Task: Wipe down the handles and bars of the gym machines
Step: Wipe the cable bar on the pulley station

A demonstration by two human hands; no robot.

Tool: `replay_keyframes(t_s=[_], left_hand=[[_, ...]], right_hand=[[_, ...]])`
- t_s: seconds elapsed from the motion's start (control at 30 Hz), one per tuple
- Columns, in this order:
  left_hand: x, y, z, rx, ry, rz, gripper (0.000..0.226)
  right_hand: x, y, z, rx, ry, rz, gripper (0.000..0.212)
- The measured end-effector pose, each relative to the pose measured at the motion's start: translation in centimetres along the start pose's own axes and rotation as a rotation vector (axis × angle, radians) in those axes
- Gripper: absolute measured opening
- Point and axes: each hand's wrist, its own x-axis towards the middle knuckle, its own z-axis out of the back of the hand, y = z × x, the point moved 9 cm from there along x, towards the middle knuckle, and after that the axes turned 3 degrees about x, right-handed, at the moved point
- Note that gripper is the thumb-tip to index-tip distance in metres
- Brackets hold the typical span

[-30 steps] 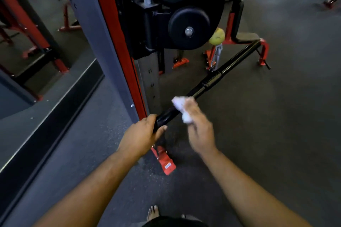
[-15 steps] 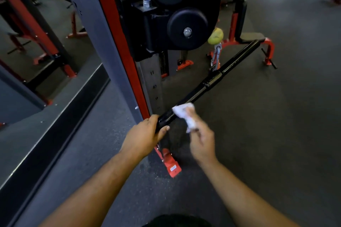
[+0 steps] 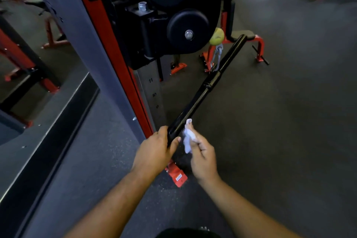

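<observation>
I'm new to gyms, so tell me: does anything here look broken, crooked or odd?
Nothing looks damaged. The black bar hangs slanted, but only because the left hand grips its near end. The right hand holds a white wipe beside it. The yellow ball above the clip seems deliberate.

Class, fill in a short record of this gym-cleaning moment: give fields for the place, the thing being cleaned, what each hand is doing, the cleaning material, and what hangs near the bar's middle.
Place: gym floor beside a red and grey cable machine
Thing cleaned: long black bar, slanting away from the person
Left hand: grips the near end of the bar
Right hand: pinches a white wipe beside the bar, near the left hand
Near bar's middle: silver clip under a yellow-green ball
</observation>
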Motion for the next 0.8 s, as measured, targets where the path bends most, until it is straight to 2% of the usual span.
replay_keyframes(t_s=[0.13, 0.17, 0.27, 0.37, 0.53, 0.6, 0.73, 0.8], left_hand=[[0.0, -0.6, 0.2, -0.004, -0.007, -0.008, 0.046], [-0.1, -0.7, 0.1, 0.008, 0.0, -0.011, 0.047], [-0.3, -1.0, -0.2, 0.056, 0.029, -0.016, 0.047], [-0.4, -1.0, 0.0, 0.094, 0.04, -0.004, 0.045], [-0.5, -1.0, 0.3, 0.108, 0.043, 0.015, 0.04], [-0.5, -1.1, 0.2, 0.111, 0.03, 0.009, 0.04], [-0.9, -1.3, 0.0, 0.099, 0.015, 0.003, 0.043], [-1.0, -1.2, -0.1, 0.096, 0.012, 0.003, 0.042]], right_hand=[[4.5, -2.7, 4.3, 0.471, -0.44, -0.267, 0.028], [6.5, -2.7, 4.4, 0.577, -0.463, -0.343, 0.029], [11.9, -1.0, 2.0, 0.749, -0.223, -0.495, 0.058], [12.2, 0.1, -0.3, 0.917, -0.156, -0.576, 0.073], [6.8, -0.6, -3.2, 0.79, -0.039, -0.699, 0.084], [6.3, -0.2, -3.1, 0.804, -0.047, -0.704, 0.085], [11.0, 1.7, -1.2, 0.997, -0.185, -0.635, 0.075], [12.5, 1.9, -0.4, 0.985, -0.216, -0.601, 0.077]])
